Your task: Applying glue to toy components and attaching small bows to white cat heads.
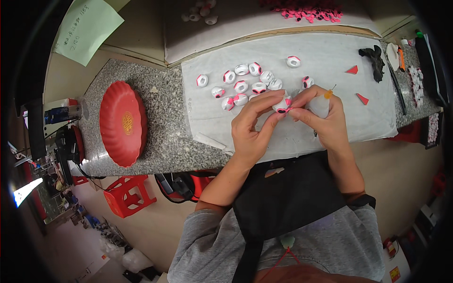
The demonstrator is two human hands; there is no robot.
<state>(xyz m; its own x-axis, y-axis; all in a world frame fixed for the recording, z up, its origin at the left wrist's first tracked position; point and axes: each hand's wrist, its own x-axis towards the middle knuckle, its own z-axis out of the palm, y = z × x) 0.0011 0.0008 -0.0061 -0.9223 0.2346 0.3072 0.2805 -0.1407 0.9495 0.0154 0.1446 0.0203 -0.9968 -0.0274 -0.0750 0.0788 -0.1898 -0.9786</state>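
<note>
My left hand point(251, 126) is closed, thumb and fingers pinching a small white rounded piece point(281, 104) with a pink-and-black trim. My right hand point(332, 123) has its thumb and forefinger at the pink edge of that same piece. Tucked in the right palm is a translucent squeeze bottle point(319, 107), its yellow collar and thin needle tip point(329, 94) pointing up and away. Beyond my hands, several similar white pieces point(241, 86) with pink and black parts lie scattered on a white sheet point(207, 113).
A red scalloped bowl point(134, 127) stands on the speckled stone counter point(165, 104) at left. Small pink parts point(311, 15) are heaped on the raised back ledge. Red triangular scraps point(362, 99) and a crumpled black item point(373, 61) lie at right. A red stool point(130, 195) stands below.
</note>
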